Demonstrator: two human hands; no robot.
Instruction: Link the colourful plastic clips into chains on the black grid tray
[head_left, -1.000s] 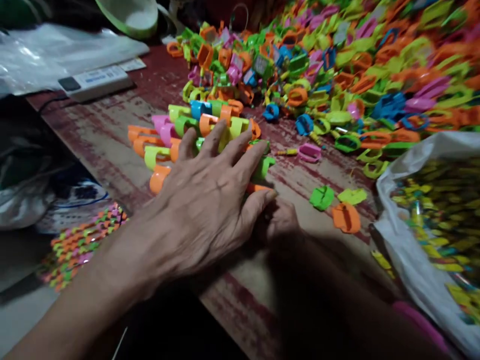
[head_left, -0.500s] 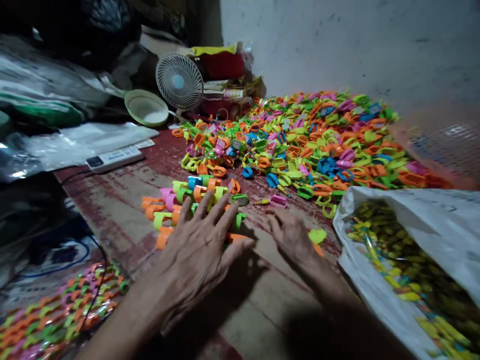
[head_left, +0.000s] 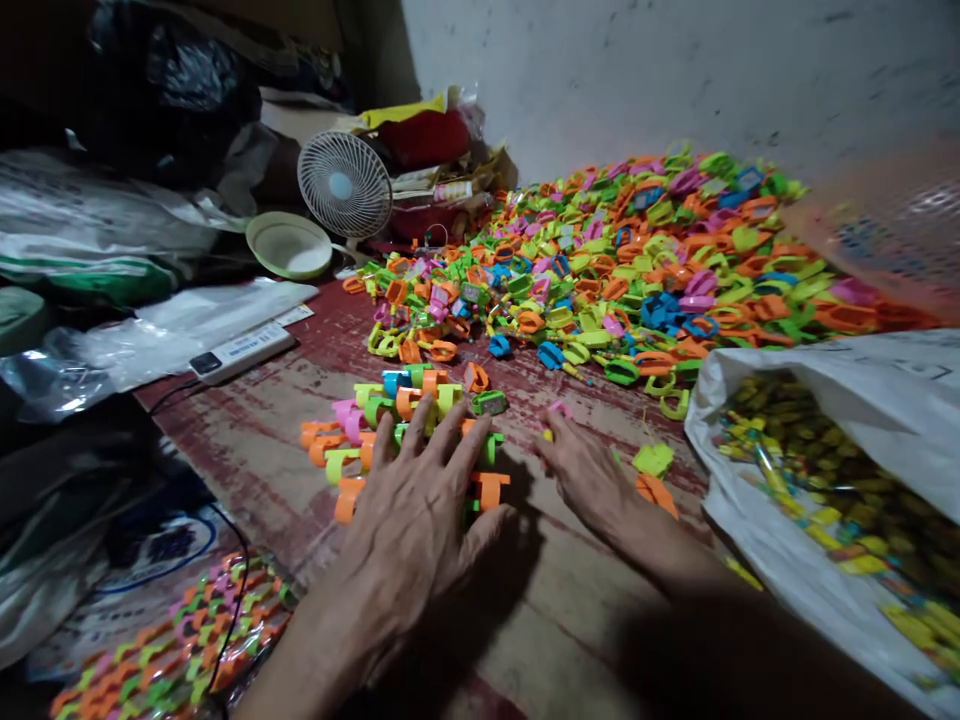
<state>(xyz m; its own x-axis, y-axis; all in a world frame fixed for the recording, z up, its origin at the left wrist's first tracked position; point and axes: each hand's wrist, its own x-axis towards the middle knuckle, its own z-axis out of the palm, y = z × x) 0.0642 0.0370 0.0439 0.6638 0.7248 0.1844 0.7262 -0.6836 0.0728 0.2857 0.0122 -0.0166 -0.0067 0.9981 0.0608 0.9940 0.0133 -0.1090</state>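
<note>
My left hand [head_left: 420, 500] lies with fingers spread over a cluster of curved plastic toy watches [head_left: 349, 465] in orange, green, yellow, pink and blue, lined up in rows on the board. Its palm and fingers hide part of the rows. Just right of it, my right hand [head_left: 589, 475] is closed on a pink toy watch [head_left: 559, 410]; only its pink edge and a yellow bit show past the fingers. A loose green toy watch [head_left: 489, 402] and an orange one [head_left: 476, 378] rest behind the cluster. Beside my right wrist are a yellow-green piece [head_left: 652, 459] and an orange piece [head_left: 658, 494].
A large heap of toy watches [head_left: 600, 270] leans towards the wall. To the right stands an opened white sack [head_left: 720, 490] of small yellow pieces. A fan [head_left: 345, 185], bowl [head_left: 289, 245] and power strip [head_left: 244, 352] are at left; bagged toy watches [head_left: 180, 640] lie lower left.
My right hand has closed on the pink toy watch, which lay loose on the board before. The left hand stays spread on the rows. The view has shifted slightly.
</note>
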